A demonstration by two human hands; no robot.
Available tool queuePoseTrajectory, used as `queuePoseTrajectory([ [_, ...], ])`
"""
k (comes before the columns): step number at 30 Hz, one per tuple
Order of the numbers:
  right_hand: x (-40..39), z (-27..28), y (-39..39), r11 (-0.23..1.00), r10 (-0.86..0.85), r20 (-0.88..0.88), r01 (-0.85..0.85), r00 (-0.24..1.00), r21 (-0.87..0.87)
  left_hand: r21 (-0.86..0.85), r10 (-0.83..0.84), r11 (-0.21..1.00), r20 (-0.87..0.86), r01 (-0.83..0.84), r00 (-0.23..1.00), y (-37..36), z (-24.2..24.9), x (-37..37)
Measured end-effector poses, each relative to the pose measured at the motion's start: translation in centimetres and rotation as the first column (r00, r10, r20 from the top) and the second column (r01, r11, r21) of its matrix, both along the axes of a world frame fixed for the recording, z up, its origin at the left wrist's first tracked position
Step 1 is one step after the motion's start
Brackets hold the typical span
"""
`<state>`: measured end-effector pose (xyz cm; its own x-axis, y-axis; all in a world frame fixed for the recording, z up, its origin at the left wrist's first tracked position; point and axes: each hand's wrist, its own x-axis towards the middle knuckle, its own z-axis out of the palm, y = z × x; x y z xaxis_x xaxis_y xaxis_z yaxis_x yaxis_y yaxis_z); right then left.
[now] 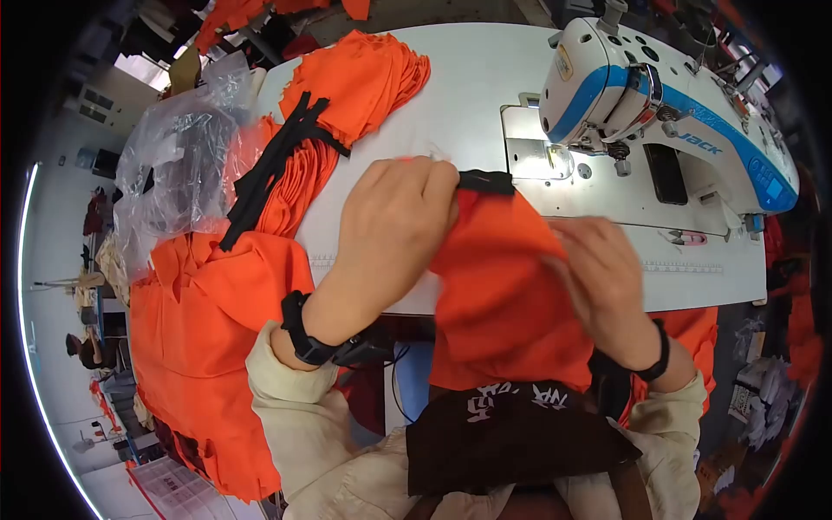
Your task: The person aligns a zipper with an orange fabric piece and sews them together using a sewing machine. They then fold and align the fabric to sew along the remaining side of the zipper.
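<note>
An orange garment piece [511, 295] with a black band [485, 183] along its top edge hangs in front of me, over the table's front edge. My left hand [394, 217] is closed on its upper left corner, beside the black band. At the right edge of the cloth, my right hand [602, 269] has its fingers curled against the fabric; they are a little blurred and partly hidden by it. Beyond the hands, a sewing machine [685, 121] stands with its needle area lit over a metal plate [529, 147].
Stacked orange pieces [351, 82] and black strips [277, 169] lie at the back left, near a clear plastic bag [178, 165]. More orange cloth [204, 347] hangs at left. A phone [665, 173] and small pink-handled snips [689, 237] rest by the machine. Another person [85, 349] sits far left.
</note>
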<state>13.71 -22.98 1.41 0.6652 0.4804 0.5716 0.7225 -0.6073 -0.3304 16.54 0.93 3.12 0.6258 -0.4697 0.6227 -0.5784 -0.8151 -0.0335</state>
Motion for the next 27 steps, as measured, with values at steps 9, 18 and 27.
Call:
queuePoseTrajectory([
  [9, 2.1, 4.0, 0.5, 0.954, 0.299, -0.873, -0.121, 0.385, 0.274, 0.227, 0.428, 0.869, 0.099, -0.439, 0.898, -3.6, 1.6, -6.1],
  [18, 3.1, 9.2, -0.3, 0.698, 0.495, -0.628, 0.156, 0.600, 0.699, -0.780, -0.569, 0.602, -0.569, -0.171, 0.593, -1.9, -1.7, -8.2],
  [27, 2.4, 10.9, -9.3, 0.775, -0.016, -0.062, 0.052, 0.998, 0.629, -0.010, -0.010, 0.998, -1.000, 0.059, 0.010, 3.4, 0.4, -4.3],
])
